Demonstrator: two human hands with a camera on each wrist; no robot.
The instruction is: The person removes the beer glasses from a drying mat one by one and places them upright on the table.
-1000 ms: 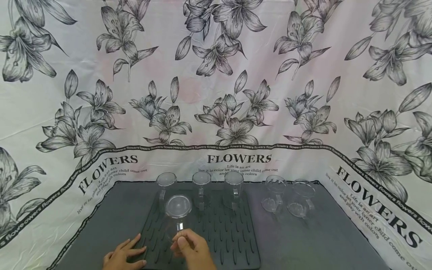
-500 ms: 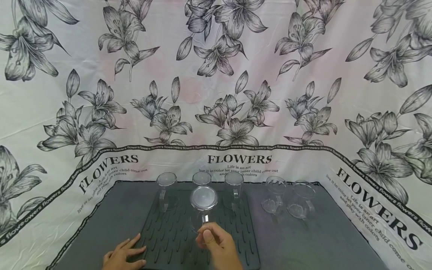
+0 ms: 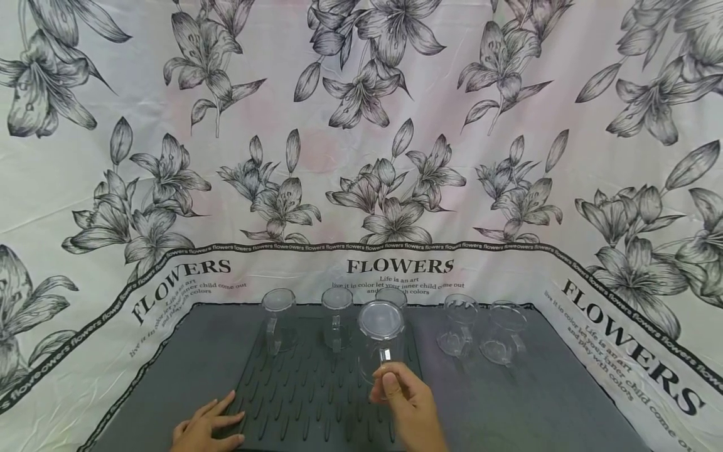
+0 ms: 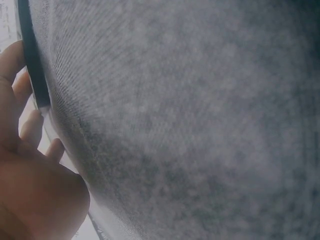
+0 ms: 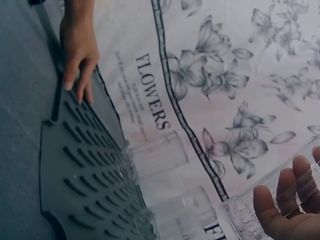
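Note:
My right hand (image 3: 408, 402) pinches the handle of a clear glass mug (image 3: 381, 321), holding it bottom up above the right part of a dark ridged drying mat (image 3: 294, 402). In the right wrist view its curled fingers (image 5: 286, 192) show beside the mug (image 5: 242, 217). My left hand (image 3: 204, 428) rests with spread fingers on the mat's left edge. Along the back of the mat stand three upside-down mugs: a left mug (image 3: 279, 320), a middle mug (image 3: 337, 317) and a right mug (image 3: 398, 295), which the held one partly hides.
Right of the mat, two upright glass mugs, a nearer-mat mug (image 3: 459, 323) and an outer mug (image 3: 504, 333), stand on the grey table (image 3: 519, 408). A white flower-printed cloth (image 3: 316, 188) encloses the back and sides.
My right hand has carried the mug rightward across the mat, from before the left mug, past the middle one, to before the right one. My left hand stays put.

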